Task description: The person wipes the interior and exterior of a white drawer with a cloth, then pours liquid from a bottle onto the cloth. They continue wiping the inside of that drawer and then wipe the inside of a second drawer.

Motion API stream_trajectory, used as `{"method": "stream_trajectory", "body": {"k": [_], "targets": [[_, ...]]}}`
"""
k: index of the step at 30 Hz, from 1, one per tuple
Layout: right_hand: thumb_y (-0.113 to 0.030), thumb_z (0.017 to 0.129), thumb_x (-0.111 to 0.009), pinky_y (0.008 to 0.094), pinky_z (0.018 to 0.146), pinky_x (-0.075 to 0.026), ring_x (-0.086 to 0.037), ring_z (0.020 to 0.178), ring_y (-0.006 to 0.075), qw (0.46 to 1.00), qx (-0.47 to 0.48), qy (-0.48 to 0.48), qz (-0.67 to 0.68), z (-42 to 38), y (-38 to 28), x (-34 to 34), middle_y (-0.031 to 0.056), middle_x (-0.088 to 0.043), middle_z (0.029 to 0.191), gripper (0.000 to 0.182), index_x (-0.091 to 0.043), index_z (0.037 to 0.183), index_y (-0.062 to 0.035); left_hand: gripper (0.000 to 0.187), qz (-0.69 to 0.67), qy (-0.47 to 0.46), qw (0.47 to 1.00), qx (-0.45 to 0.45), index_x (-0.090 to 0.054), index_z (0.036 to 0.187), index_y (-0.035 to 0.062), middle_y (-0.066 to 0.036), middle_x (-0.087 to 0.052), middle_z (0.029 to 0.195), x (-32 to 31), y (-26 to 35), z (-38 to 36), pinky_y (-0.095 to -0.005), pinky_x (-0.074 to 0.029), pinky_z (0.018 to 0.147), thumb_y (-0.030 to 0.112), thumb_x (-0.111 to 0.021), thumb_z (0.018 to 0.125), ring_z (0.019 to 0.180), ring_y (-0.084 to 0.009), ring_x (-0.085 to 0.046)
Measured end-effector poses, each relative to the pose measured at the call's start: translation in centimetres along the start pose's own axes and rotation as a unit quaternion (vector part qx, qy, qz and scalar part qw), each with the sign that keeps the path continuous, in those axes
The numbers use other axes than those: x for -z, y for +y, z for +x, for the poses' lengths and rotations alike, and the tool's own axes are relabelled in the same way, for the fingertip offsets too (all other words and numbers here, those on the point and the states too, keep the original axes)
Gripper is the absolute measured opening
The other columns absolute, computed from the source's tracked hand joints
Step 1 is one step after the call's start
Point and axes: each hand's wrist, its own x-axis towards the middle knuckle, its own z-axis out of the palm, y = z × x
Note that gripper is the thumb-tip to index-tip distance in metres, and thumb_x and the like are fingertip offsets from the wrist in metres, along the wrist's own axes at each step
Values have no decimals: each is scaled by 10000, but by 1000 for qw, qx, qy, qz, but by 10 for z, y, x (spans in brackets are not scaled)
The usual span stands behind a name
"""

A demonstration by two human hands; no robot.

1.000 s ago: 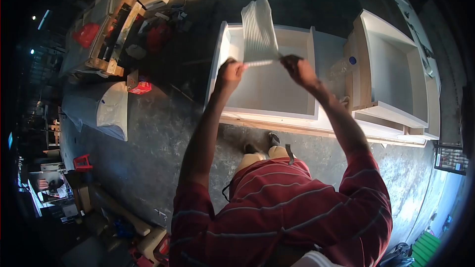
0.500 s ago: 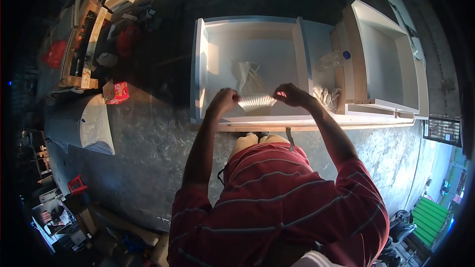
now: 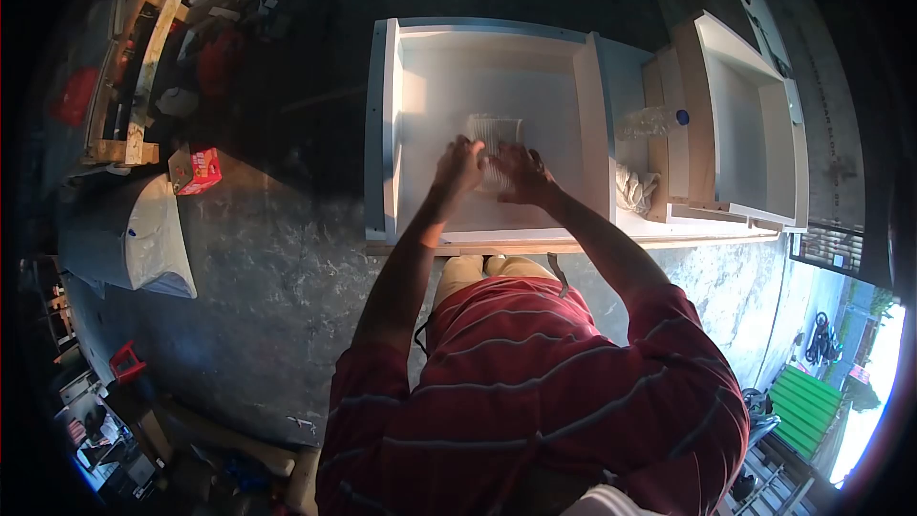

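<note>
A pale striped cloth [image 3: 499,130] with a ribbed look is low over the floor of a white cabinet box [image 3: 420,201], blurred by motion. My left hand [image 3: 461,166] is at the cloth's left edge, its fingers curled against it. Across the cloth's near right part reaches my right hand [image 3: 521,175], its fingers apart and pointing left. The hands cover the near part of the cloth.
In the narrow bay to the right lie white gloves [image 3: 634,189] and a clear plastic bottle [image 3: 648,122] with a blue cap. Farther right stands a white drawer-like box [image 3: 745,124]. A red carton [image 3: 197,170] sits on the concrete floor to the left.
Both hands have moved forward and closer together, from stretching the cloth near the front edge to the middle of the box. My right hand has spread its fingers.
</note>
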Motion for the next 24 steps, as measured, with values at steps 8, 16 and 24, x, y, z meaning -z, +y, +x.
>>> {"method": "stream_trajectory", "body": {"k": [8,16,24], "targets": [[-130,775,-634,412,938,-430,-488,1133,328,989,12,103,110,0,37,-47,124,-519,1215,351,-558,1117,-113,677,-328,-301,811,379,-431,1242,-44,-238,-555,1080,12,26,15,-438,-480,852,515,-495,864,930,-348,-591],[-180,795,-662,424,940,-440,-510,1119,343,974,104,140,143,-9,-26,45,161,-513,1222,349,-584,1116,-66,412,-778,-196,521,290,-474,1170,13,-153,-594,1016,-19,3,11,-398,-522,796,335,-489,913,907,-275,-615],[-85,892,-551,290,796,-485,-587,962,218,845,-141,339,388,-74,24,107,129,-569,1117,210,-580,1086,-10,339,-707,-129,632,290,-520,1143,-3,-111,-602,1091,19,7,-27,-393,-469,897,182,-539,860,1004,-243,-590]]}}
